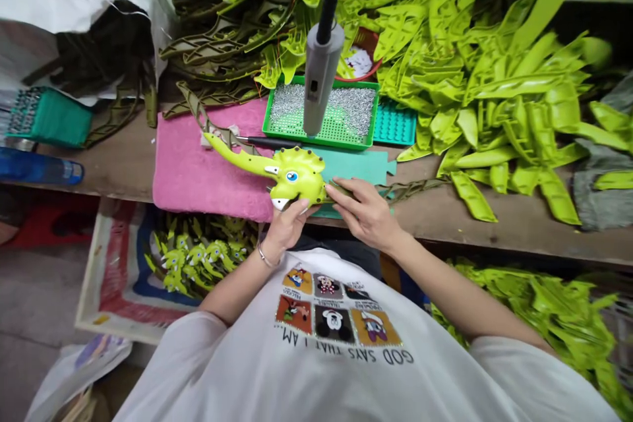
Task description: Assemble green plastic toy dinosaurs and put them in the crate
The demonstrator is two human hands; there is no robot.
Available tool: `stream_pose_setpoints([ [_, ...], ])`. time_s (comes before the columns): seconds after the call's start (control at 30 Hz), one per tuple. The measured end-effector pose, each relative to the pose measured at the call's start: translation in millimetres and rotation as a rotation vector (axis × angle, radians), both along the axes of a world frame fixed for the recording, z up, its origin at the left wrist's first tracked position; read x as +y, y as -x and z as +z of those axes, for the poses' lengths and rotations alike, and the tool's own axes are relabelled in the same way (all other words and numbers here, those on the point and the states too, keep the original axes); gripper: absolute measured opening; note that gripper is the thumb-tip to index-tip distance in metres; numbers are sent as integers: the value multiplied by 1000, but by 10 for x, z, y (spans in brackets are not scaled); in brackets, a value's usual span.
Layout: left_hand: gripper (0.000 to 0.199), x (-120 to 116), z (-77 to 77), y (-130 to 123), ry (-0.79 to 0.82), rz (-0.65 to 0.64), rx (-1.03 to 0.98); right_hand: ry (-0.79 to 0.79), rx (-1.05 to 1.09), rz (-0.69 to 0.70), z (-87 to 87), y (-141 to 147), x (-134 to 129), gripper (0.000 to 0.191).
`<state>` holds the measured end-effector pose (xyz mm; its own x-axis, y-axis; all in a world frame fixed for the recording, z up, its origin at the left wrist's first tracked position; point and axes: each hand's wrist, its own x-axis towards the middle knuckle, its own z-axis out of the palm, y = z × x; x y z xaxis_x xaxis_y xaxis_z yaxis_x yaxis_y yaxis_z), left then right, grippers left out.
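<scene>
A yellow-green toy dinosaur (299,171) with a frill, a blue eye and a white beak lies across the pink cloth (198,178) and a teal mat (366,168). My left hand (287,231), with a bracelet at the wrist, grips it from below at the beak, thumb on top. My right hand (366,211) closes its fingers on the toy's right end, where an olive strip-like part (415,189) runs off to the right. Above the toy hangs a grey electric screwdriver (321,79). Behind it, a black-handled tool (271,142) lies on the cloth.
A green perforated tray (321,137) of small screws stands behind the toy. Yellow-green shells (494,92) heap up at the right, olive parts (227,46) at the back left. A teal basket (62,119) stands far left; a crate (113,316) with toy dinosaurs sits below.
</scene>
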<state>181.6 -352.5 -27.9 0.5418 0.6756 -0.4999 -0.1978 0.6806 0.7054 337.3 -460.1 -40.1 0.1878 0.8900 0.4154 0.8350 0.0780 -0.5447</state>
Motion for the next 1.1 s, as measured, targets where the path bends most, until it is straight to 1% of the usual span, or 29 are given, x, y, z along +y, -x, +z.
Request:
stream_pose_setpoints([
  [0.1, 64, -14, 0, 4, -19, 8, -24, 8, 90, 25, 93, 3, -2, 33],
  [0.23, 66, -34, 11, 7, -42, 31, -47, -81, 159, 60, 199, 21, 82, 30],
  [0.37, 69, -49, -2, 5, -24, 63, -8, -133, 78, 85, 193, 86, 156, 22],
  [0.47, 63, -63, -2, 18, -28, 91, 37, -108, 8, 77, 190, 139, 169, 20],
  [0.53, 56, -69, 11, 46, -52, 124, 72, -1, 43, 94, 236, 129, 166, 24],
  [0.63, 51, -56, 28, 99, -90, 171, 127, 302, 189, 102, 383, 27, 175, 43],
  [0.67, 52, -46, 28, 111, -101, 174, 140, 407, 246, 104, 441, -18, 187, 45],
  [0.73, 57, -27, 23, 119, -125, 166, 151, 567, 352, 115, 544, -98, 225, 40],
  [0.8, 62, -23, 13, 117, -154, 149, 143, 641, 418, 118, 602, -144, 282, 34],
  [0.9, 58, -70, 5, 149, -145, 115, 111, 677, 407, 118, 581, -140, 386, 31],
  [0.93, 54, -99, 10, 181, -101, 76, 102, 678, 387, 125, 552, -126, 419, 30],
  [0.97, 51, -130, 22, 223, -37, -3, 99, 669, 370, 126, 517, -110, 447, 28],
  [1.0, 51, -157, 43, 271, 30, -129, 105, 649, 361, 121, 483, -98, 466, 26],
  [1.03, 52, -176, 73, 319, 71, -294, 116, 619, 360, 112, 454, -96, 470, 23],
  [1.07, 52, -180, 111, 360, 59, -472, 127, 582, 368, 102, 433, -111, 455, 19],
  [1.1, 49, -166, 154, 386, -34, -630, 136, 542, 379, 87, 422, -149, 414, 16],
])
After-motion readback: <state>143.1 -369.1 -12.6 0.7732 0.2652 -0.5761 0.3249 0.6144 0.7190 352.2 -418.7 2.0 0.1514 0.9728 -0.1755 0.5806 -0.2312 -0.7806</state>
